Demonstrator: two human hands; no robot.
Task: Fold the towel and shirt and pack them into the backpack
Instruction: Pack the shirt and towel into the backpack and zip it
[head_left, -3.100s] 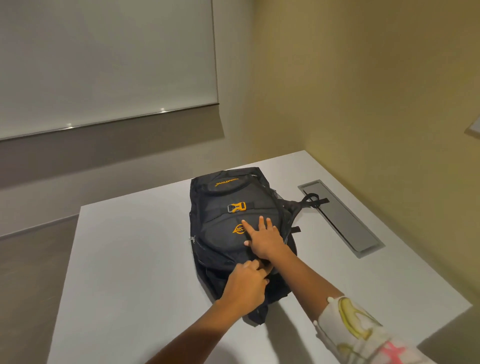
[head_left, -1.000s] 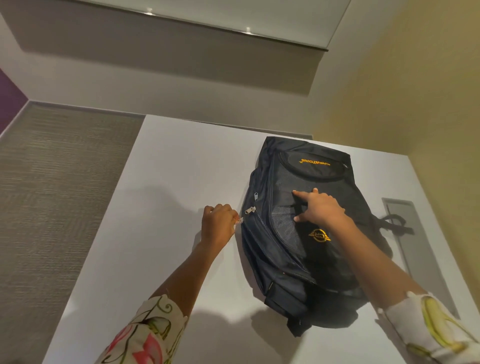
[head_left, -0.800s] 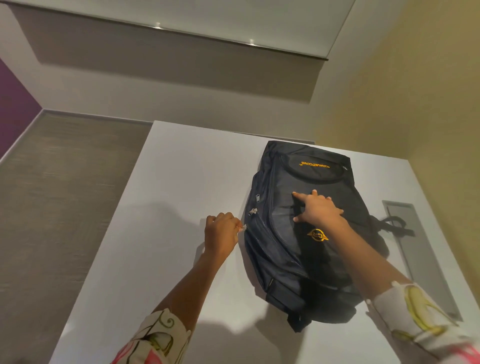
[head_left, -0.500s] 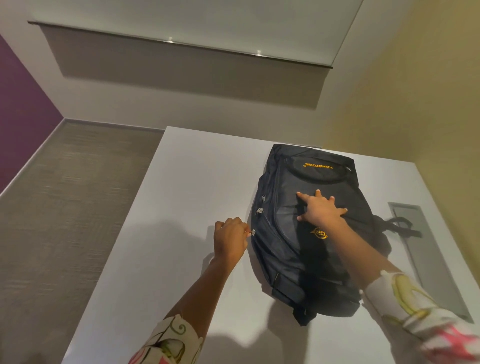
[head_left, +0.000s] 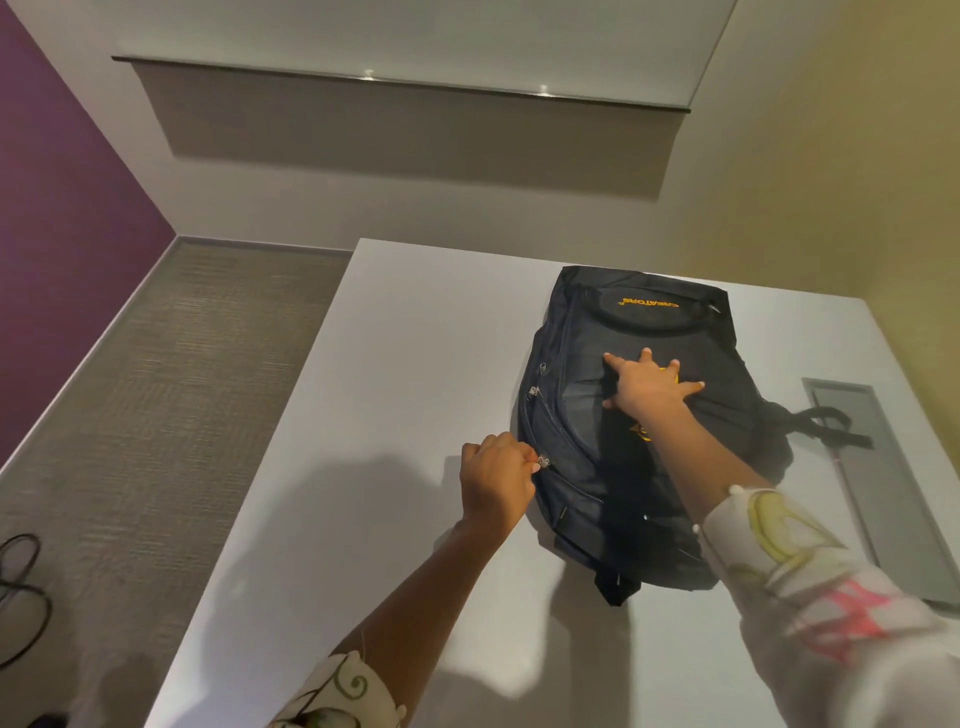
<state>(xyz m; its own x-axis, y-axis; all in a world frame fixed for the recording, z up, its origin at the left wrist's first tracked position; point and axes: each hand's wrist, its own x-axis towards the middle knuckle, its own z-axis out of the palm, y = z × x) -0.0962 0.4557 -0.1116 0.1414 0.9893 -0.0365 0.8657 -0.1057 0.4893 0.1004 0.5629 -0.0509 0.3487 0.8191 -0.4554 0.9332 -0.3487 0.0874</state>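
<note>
Seemingly near the end: the backpack (head_left: 582, 431) lies flat on the table (head_left: 395, 364), no towel or shirt in sight, so probably packed inside. Left hand (head_left: 496, 483) pinches a side zip pull (head_left: 543, 461); right hand (head_left: 647, 392) presses flat, fingers spread, on its front; only zipping seems left.

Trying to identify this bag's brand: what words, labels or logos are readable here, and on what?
"CREATORS": yellow lettering, upside down in this view, on the backpack's far pocket.
Tiny mark beside it: too small to read.
Yellow emblem at the right hand's wrist: partly hidden, unreadable.
Zipper pull pinched by the left hand: no legible text.
</note>
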